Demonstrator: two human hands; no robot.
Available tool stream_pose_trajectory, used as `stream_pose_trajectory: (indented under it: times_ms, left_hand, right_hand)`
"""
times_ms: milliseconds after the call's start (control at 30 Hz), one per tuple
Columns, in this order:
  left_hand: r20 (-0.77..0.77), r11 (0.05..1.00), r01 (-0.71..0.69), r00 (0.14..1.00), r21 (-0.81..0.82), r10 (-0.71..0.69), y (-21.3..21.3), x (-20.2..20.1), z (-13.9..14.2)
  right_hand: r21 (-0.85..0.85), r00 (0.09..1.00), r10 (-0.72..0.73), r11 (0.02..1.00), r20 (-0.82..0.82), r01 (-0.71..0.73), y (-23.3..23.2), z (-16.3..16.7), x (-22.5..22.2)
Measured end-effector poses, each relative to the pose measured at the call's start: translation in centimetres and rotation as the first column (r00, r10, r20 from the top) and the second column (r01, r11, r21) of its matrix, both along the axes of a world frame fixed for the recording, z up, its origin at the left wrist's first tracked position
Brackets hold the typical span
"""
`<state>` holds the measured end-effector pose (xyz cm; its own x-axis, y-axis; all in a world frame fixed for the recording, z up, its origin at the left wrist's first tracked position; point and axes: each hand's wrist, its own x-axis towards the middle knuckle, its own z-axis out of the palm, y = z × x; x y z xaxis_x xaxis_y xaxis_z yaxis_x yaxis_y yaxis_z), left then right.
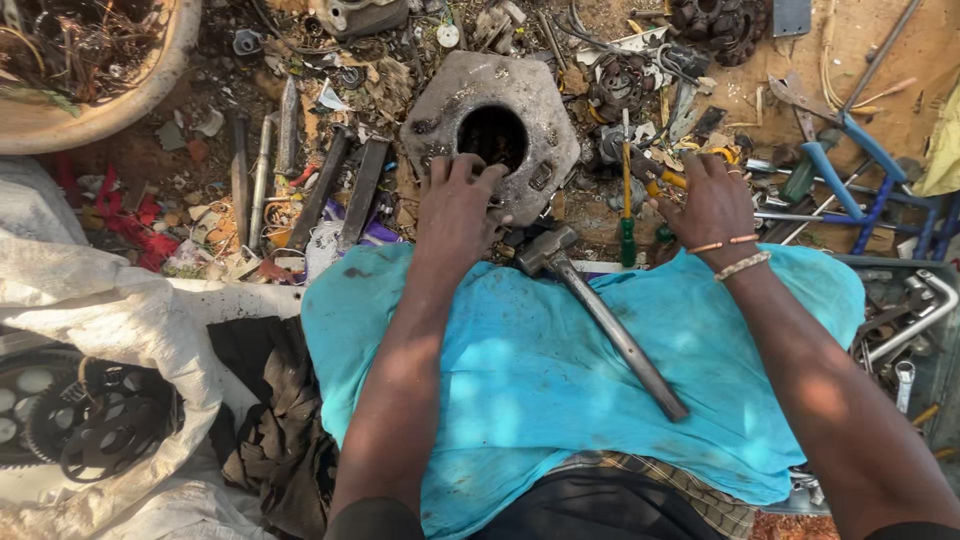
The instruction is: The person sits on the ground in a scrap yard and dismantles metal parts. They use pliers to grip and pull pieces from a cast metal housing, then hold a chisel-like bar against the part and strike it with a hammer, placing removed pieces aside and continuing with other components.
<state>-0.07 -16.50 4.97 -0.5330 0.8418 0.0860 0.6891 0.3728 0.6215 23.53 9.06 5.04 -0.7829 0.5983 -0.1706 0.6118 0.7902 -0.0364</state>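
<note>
My left hand (457, 207) rests on the near edge of a grey hexagonal metal plate (530, 105) with a round hole in its middle, fingers spread on it. My right hand (710, 205) reaches among tools on the ground to the right, fingers over yellow-handled pliers (660, 180); a firm grip is not visible. A screwdriver with a yellow shaft and green handle (627, 200) lies between the hands. A metal hammer (600, 315) lies across the turquoise cloth (560, 380) on my lap, head toward the plate.
Scrap parts, bars and chisels (330, 185) litter the dirt at left. A blue-handled tool (850, 165) and wrenches (915, 320) lie at right. A basin of scrap (120, 100) sits at the upper left, white sacks (110, 320) and gears (95, 425) at the lower left.
</note>
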Motion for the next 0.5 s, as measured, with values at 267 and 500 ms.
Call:
stream_pose_trajectory:
  times_ms: [267, 500]
  left_hand:
    - [0.464, 0.987, -0.039, 0.885, 0.158, -0.039, -0.5, -0.3, -0.9]
    - [0.540, 0.969, -0.090, 0.840, 0.229, -0.049, -0.3, 0.2, 0.6]
  right_hand:
    - [0.128, 0.995, 0.006, 0.992, 0.098, -0.019, 1.5, -3.9, 1.1]
    - [-0.026, 0.983, -0.183, 0.983, -0.022, 0.183, 2.7, 5.4, 4.6]
